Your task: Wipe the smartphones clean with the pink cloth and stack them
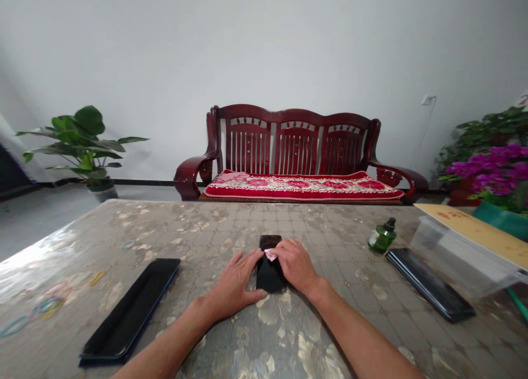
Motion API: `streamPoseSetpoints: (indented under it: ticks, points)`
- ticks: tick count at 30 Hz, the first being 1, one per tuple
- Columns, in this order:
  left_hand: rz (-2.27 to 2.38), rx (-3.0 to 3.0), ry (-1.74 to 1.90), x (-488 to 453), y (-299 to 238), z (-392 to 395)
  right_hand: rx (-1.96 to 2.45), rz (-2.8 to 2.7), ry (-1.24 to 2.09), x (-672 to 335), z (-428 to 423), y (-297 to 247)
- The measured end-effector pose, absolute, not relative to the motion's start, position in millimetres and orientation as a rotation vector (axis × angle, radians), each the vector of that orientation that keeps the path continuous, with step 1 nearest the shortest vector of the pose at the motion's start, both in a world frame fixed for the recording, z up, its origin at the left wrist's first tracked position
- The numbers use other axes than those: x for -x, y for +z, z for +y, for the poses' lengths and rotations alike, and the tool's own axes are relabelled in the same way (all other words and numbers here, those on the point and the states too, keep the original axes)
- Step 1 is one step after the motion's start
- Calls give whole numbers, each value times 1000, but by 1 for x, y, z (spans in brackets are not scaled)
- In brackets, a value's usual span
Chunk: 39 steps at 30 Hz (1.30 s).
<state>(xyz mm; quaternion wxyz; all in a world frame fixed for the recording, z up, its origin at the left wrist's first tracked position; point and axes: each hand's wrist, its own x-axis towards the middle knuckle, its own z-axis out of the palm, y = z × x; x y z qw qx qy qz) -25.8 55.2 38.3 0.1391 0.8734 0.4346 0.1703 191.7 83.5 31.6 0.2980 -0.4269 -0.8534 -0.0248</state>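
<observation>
The phone lies on the tabletop between both hands, its long axis running near to far. The left hand, loosely spread, braces its left edge; the right hand, fingers pinched on a pink scrap, lies closer over the screen.

Soft, muted light spread over the pale wall, seemingly from the left, where white glare washed out the edge of the tabletop, and a faint shadow showed beside the leafy plant. The wide lens stretched the large dark device at left, while the tiny pink scrap appeared too soft for fine detail.
</observation>
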Motion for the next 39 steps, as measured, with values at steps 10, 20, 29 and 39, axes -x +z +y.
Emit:
streamPoseSetpoints:
  ticks: [10, 20, 29, 39]
  points:
    - [1208, -2600, 400, 29, 35, 56, 1103, -2278, -33, -196, 84, 32]
    - [1221, -2604, 370, 28, 38, 56, 1255, -2204, -62, -199, 88, 33]
    - [1226, -2618, 355, 29, 36, 56, 1194, -2227, -4, -196, 90, 34]
    - [1208, -2614, 398, 28, 35, 56, 1086, -2325, -51, -192, 80, 35]
